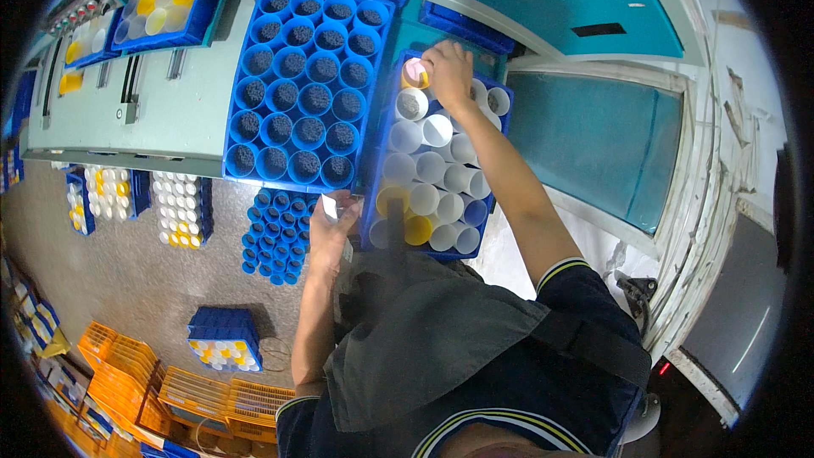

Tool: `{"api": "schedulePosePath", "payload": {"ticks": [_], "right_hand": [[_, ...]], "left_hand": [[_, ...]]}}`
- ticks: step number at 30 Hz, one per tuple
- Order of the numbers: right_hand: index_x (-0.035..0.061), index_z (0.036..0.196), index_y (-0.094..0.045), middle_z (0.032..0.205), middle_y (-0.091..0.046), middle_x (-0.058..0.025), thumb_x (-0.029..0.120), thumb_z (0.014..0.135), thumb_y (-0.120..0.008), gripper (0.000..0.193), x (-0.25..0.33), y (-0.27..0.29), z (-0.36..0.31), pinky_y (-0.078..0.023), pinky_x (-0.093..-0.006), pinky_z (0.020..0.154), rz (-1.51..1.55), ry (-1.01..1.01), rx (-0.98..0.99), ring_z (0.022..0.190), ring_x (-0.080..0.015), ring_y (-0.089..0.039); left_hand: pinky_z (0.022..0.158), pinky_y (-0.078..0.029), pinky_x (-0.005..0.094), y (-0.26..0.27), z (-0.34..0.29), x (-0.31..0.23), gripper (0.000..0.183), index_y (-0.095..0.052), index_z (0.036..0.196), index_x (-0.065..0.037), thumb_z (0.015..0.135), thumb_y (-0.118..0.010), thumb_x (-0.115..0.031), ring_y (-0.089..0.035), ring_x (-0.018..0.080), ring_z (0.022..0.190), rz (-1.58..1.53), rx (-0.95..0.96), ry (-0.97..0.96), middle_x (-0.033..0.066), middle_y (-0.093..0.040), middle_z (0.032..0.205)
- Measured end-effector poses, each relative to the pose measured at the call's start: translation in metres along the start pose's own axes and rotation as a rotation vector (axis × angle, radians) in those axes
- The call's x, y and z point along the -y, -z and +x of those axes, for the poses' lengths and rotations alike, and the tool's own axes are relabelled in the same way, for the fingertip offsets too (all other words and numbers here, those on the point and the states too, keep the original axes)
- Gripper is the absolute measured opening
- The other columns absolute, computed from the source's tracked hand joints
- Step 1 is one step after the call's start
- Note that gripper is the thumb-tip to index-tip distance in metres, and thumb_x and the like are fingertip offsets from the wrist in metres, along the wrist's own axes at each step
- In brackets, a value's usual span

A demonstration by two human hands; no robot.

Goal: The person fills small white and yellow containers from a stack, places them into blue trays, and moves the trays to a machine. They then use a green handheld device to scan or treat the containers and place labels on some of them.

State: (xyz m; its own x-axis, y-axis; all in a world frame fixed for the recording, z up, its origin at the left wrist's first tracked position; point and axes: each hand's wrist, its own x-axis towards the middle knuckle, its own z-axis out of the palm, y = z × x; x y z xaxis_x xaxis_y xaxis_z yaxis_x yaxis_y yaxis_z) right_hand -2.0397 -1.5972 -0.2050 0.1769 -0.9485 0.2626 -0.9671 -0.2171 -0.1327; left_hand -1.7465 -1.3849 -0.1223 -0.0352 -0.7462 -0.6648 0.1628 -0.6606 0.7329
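Note:
My left hand (332, 225) is closed on a small white flat piece (329, 207) beside the near right corner of a blue crate (229, 161). That crate holds rows of blue cups (322, 67) filled with small dark grey pieces. To its right a second blue crate (370, 219) carries white cups (430, 167) and a few yellow cups (418, 230). My right hand (449, 72) reaches over its far end, fingers curled beside a yellow cup (415, 74) with something pale pink in it. Whatever those fingers grip is hidden. Next to them, a white cup (412, 103) contains grey pieces.
Blue cups (275, 233) stand clustered on the floor at left, near crates of white and yellow cups (180, 212). Orange baskets (127, 373) line the lower left. A teal machine panel (585, 148) rises at right. More filled crates (161, 17) sit far left.

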Motion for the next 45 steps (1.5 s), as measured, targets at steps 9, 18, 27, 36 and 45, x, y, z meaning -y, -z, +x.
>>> {"api": "schedulePosePath", "payload": {"ticks": [9, 18, 27, 36, 45], "right_hand": [[0.0125, 0.094, -0.066, 0.095, -0.061, -0.0060, 0.029, 0.083, -0.071, 0.021, -0.006, -0.004, 0.010, -0.039, -0.0435, 0.082, 0.105, -0.023, 0.058, 0.098, -0.0276, -0.058], [0.0071, 0.103, -0.062, 0.099, -0.061, -0.0095, 0.018, 0.085, -0.062, 0.021, -0.031, -0.021, 0.008, -0.049, -0.0371, 0.087, 0.004, 0.316, 0.069, 0.099, -0.0278, -0.059], [0.0057, 0.123, -0.061, 0.118, -0.063, -0.0141, 0.035, 0.090, -0.066, 0.044, -0.024, 0.016, 0.001, -0.044, -0.0450, 0.098, 0.071, 0.109, 0.054, 0.114, -0.0339, -0.056], [-0.0034, 0.120, -0.059, 0.112, -0.063, -0.0239, 0.036, 0.093, -0.065, 0.048, -0.026, 0.080, -0.282, -0.047, -0.0431, 0.093, 0.353, -0.906, 0.034, 0.103, -0.0363, -0.061], [-0.0051, 0.127, -0.053, 0.120, -0.058, -0.0150, 0.023, 0.096, -0.065, 0.043, 0.051, 0.069, -0.409, -0.044, -0.0372, 0.098, 0.447, -0.981, -0.269, 0.112, -0.0260, -0.055]], "left_hand": [[0.077, -0.047, 0.0267, 0.007, 0.002, 0.010, 0.043, -0.059, 0.119, 0.002, 0.088, -0.075, -0.022, -0.059, 0.0135, 0.088, 0.013, -0.049, 0.010, 0.0058, -0.064, 0.102], [0.068, -0.045, 0.0244, 0.025, 0.002, 0.026, 0.041, -0.059, 0.118, 0.002, 0.088, -0.074, -0.022, -0.056, 0.0101, 0.081, 0.114, -0.096, -0.013, 0.0037, -0.063, 0.099], [0.064, -0.042, 0.0235, 0.027, -0.005, 0.026, 0.036, -0.061, 0.116, 0.001, 0.088, -0.072, -0.020, -0.053, 0.0084, 0.076, 0.082, -0.080, 0.018, 0.0019, -0.062, 0.095], [0.080, -0.052, 0.0359, 0.018, 0.015, 0.062, 0.037, -0.063, 0.115, 0.001, 0.089, -0.070, -0.024, -0.069, 0.0261, 0.090, 0.551, 0.151, -0.193, 0.0179, -0.071, 0.100], [0.080, -0.053, 0.0382, 0.049, -0.044, 0.153, 0.044, -0.060, 0.118, 0.003, 0.083, -0.077, -0.017, -0.068, 0.0306, 0.090, 0.502, -0.247, -0.547, 0.0202, -0.070, 0.099]]}}
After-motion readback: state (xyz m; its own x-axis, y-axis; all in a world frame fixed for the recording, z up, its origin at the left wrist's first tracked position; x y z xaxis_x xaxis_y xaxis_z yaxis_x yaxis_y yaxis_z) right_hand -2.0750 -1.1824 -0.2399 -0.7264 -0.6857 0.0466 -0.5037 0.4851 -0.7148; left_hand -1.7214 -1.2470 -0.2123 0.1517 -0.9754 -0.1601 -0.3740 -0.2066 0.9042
